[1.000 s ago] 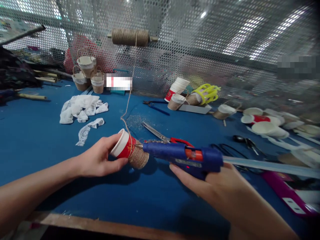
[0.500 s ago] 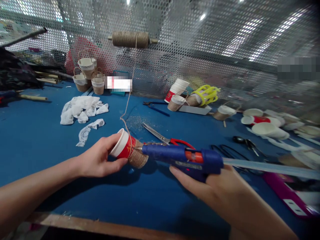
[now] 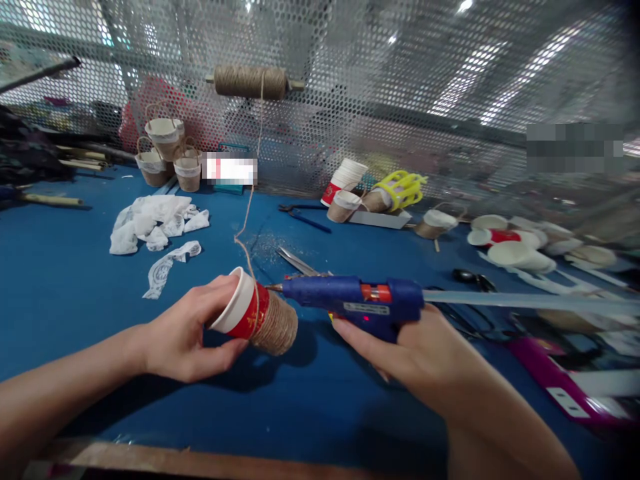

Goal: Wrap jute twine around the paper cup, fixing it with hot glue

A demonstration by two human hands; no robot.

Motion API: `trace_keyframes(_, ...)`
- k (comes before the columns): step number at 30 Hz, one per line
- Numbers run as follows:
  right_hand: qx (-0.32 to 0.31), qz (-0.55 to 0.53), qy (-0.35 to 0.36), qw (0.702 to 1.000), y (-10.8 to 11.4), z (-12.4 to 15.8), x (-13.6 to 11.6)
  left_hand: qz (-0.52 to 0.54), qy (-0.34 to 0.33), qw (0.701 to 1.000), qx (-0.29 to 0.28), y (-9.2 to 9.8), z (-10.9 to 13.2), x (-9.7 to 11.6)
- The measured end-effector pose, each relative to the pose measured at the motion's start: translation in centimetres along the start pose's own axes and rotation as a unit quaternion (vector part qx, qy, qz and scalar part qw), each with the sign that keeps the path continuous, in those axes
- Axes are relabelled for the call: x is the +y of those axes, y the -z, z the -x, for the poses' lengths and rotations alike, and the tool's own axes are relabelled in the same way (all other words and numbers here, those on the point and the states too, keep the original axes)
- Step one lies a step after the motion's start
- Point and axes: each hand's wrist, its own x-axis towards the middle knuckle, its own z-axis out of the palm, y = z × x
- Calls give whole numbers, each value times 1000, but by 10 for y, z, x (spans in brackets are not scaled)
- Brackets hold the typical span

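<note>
Fingers of my left hand (image 3: 193, 330) grip a red and white paper cup (image 3: 239, 308) by its rim end, tilted on its side above the table. Brown twine (image 3: 276, 325) is wound round the cup's base half. From there a loose strand (image 3: 246, 220) climbs to a twine spool (image 3: 250, 82) on a rod at the mesh. My right hand (image 3: 400, 347) is wrapped round the handle of a blue hot glue gun (image 3: 345, 300). Its nozzle points left, close to the upper side of the cup near the edge of the winding. A long clear glue stick (image 3: 500, 300) sticks out behind it.
Scissors (image 3: 297, 260), partly hidden, lie behind the glue gun. Blue-handled pliers (image 3: 307, 217) rest farther back. White lace (image 3: 150, 223) is heaped at left, near small twine-covered baskets (image 3: 165, 140). Cups (image 3: 520, 257) and a purple power strip (image 3: 550, 383) lie at right; perforated metal mesh (image 3: 350, 100) stands behind.
The cup has turned and dropped slightly, showing more of its twine winding. The glue gun has shifted left and up, its nozzle now by the cup's upper side. The whole view moved a little.
</note>
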Motion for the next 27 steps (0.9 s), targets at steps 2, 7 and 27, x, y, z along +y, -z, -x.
trace_keyframes(2,-4,-13,-10,1000,0,0,0,-1,3,1000,-2,0,0,0)
trace_keyframes(7,15,0,3,1000,-1,0,-1,26,28,999,4,1,-1,-4)
trace_keyframes(27,77,225,241,941,-4,11,-4,156,162,974,1,-2,-2,-8)
